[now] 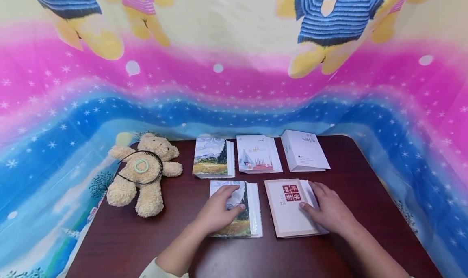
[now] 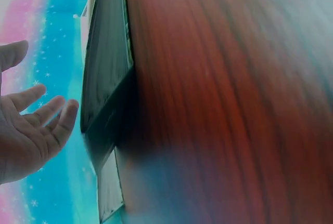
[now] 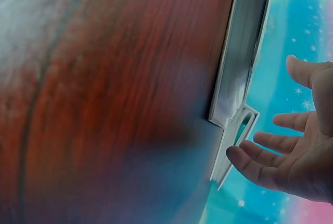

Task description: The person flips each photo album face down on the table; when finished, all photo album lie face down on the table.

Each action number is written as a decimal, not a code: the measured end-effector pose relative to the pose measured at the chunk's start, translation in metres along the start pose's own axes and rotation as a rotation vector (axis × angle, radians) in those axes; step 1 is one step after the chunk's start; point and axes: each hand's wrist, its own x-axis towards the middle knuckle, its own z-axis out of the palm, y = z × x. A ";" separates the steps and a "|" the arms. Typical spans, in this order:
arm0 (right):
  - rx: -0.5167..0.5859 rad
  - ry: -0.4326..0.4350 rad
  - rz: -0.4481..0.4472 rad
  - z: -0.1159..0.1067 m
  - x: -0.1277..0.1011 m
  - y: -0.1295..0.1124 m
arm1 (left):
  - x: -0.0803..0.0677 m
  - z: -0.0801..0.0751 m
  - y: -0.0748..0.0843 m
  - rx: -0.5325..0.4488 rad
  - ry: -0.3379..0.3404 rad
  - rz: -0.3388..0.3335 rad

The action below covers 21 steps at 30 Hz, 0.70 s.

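My left hand (image 1: 219,210) lies flat, fingers straight, on a card with a landscape painting (image 1: 252,213) at the front of the dark wooden table (image 1: 146,237). My right hand (image 1: 329,209) rests with straight fingers on the right part of a cream card with a red seal (image 1: 287,211). In the left wrist view the open left hand (image 2: 31,130) shows beside a card's edge (image 2: 106,78). In the right wrist view the open right hand (image 3: 291,156) is beside the stacked card edges (image 3: 244,52).
Behind lie three more cards: a painted landscape (image 1: 212,157), a white one with a red and blue drawing (image 1: 257,154), and a plain white one (image 1: 305,151). A beige teddy bear (image 1: 142,176) with a black band and green ring lies at the left. A colourful cloth (image 1: 234,79) surrounds the table.
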 end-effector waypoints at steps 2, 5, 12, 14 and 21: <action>0.012 -0.001 0.012 0.000 -0.001 0.001 | 0.002 0.004 0.001 -0.060 -0.006 0.002; 0.023 -0.016 0.034 0.001 -0.001 0.002 | 0.005 0.009 0.003 -0.150 -0.025 -0.009; 0.037 -0.041 0.061 0.001 -0.003 0.004 | 0.013 0.025 0.011 -0.348 -0.086 -0.079; 0.040 -0.051 0.066 0.001 -0.003 0.005 | 0.015 0.030 0.014 -0.385 -0.099 -0.098; 0.054 -0.068 0.057 0.001 -0.004 0.008 | 0.023 0.045 0.023 -0.431 -0.127 -0.114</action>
